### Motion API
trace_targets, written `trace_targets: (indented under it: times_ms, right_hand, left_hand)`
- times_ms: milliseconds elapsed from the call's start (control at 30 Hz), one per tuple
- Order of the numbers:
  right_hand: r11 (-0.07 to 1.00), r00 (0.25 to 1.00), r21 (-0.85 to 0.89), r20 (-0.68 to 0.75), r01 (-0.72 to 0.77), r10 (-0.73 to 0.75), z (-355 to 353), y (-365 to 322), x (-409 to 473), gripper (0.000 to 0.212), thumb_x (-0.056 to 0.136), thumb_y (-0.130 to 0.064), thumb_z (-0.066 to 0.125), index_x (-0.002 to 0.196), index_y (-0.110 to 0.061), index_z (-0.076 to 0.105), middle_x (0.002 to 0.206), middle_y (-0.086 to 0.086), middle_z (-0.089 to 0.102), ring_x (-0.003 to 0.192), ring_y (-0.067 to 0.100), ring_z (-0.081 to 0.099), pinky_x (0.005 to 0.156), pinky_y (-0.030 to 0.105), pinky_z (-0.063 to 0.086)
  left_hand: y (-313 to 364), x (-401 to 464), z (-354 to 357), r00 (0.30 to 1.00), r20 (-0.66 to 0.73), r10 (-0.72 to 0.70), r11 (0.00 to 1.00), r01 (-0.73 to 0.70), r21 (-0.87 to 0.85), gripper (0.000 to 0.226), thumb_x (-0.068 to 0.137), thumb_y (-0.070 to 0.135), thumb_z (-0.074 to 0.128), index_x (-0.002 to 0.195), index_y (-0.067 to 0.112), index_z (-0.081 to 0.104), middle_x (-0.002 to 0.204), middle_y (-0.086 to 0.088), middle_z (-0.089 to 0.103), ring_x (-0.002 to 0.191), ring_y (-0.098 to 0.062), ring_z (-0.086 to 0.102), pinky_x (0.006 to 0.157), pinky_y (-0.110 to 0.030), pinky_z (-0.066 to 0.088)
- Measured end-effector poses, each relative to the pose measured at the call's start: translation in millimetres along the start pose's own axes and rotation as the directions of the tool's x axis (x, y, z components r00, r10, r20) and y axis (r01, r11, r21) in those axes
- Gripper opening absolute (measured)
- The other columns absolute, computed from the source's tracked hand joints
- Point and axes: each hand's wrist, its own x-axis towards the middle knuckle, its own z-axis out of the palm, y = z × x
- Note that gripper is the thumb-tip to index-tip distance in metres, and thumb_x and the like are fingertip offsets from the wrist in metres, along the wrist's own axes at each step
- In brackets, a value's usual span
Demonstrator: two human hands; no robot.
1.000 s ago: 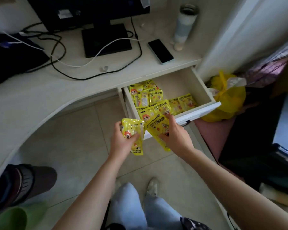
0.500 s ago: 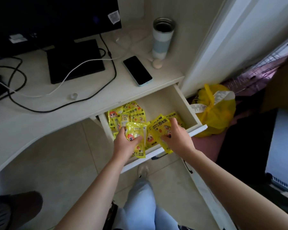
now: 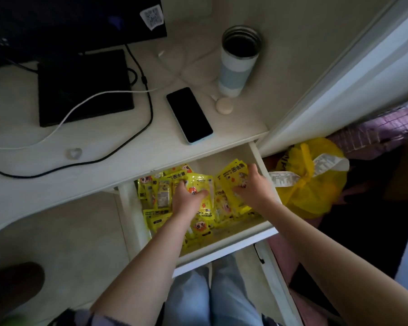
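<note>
Both hands have dropped from the front edge of the drawer (image 3: 221, 254) into the drawer itself, carrying their yellow packets with them. Now the left hand (image 3: 187, 201) has fingers and thumb clamped on a hand-warmer packet (image 3: 204, 183) over the middle of the pile. The right hand (image 3: 253, 187) has its fingers curled over the top edge of a second packet (image 3: 232, 172) near the drawer's right wall. These sachets look light, soft and slick, and are likely to slide over one another, so a pinch at a flat seam should hold better than a squeeze on the filled middle. More loose packets (image 3: 156, 196) lie beneath and to the left. On the desk (image 3: 127, 165) above sit a phone (image 3: 189, 115) near the edge, a tumbler (image 3: 238, 64) and a black cable (image 3: 118, 151). A knotted yellow bag (image 3: 315, 191) stands just right of the drawer. Only the desk's overhanging edge crowds the drawer's back.
</note>
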Motion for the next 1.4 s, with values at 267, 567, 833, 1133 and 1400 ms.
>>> trace_targets:
  times_ms: [267,567,833,1133,1400]
  right_hand:
    - [0.995,0.996,0.059,0.055,-0.078,0.075,20.3,6.5,60.7,0.049,0.085,-0.029,0.065,0.118,-0.013,0.034,0.105,0.011,0.062,0.092,0.034,0.061,0.068,0.038,0.049]
    - [0.977,0.991,0.181,0.099,-0.112,0.095,45.4,14.6,103.8,0.051,0.092,-0.016,0.06,0.132,-0.006,0.031,0.123,0.019,0.057,0.111,0.038,0.057,0.082,0.04,0.049]
    - [0.991,0.98,0.048,0.164,-0.124,0.115,54.0,20.4,108.2,0.051,0.092,0.0,0.05,0.137,-0.003,0.025,0.126,0.022,0.053,0.114,0.037,0.055,0.088,0.04,0.049]
    - [0.999,0.987,0.008,0.154,0.047,-0.048,26.2,13.6,72.3,0.067,0.089,-0.003,0.055,0.145,-0.008,0.018,0.136,0.02,0.044,0.124,0.037,0.046,0.1,0.043,0.045]
    - [0.962,0.958,-0.096,0.159,0.254,-0.237,0.4,6.9,24.5,0.042,0.092,-0.015,0.052,0.13,-0.009,0.036,0.129,0.015,0.051,0.117,0.034,0.05,0.094,0.044,0.047]
  left_hand:
    - [18.6,33.9,52.5,0.997,-0.063,-0.035,0.999,0.034,-0.015,0.08,0.08,0.025,0.076,0.145,0.01,0.032,0.144,-0.009,0.045,0.126,-0.028,0.05,0.097,-0.035,0.043]
    - [24.5,69.3,88.0,0.98,-0.18,-0.082,0.997,0.082,-0.009,0.06,0.081,0.03,0.073,0.128,0.005,0.046,0.13,-0.014,0.057,0.117,-0.033,0.056,0.09,-0.038,0.046]
    - [16.9,75.8,86.0,0.987,-0.158,-0.031,0.997,0.043,0.07,0.039,0.088,0.016,0.065,0.123,0.009,0.051,0.12,-0.012,0.062,0.105,-0.029,0.061,0.071,-0.026,0.042]
    - [11.7,32.3,68.1,0.99,-0.078,0.119,0.976,-0.102,0.191,0.056,0.089,0.011,0.063,0.14,0.016,0.041,0.129,-0.006,0.058,0.067,-0.004,0.055,0.048,-0.011,0.041]
    - [-5.8,-26.5,30.3,0.957,-0.179,0.23,0.948,-0.179,0.265,0.041,0.09,0.015,0.06,0.131,0.014,0.052,0.132,-0.002,0.058,0.083,-0.02,0.067,0.067,-0.029,0.054]
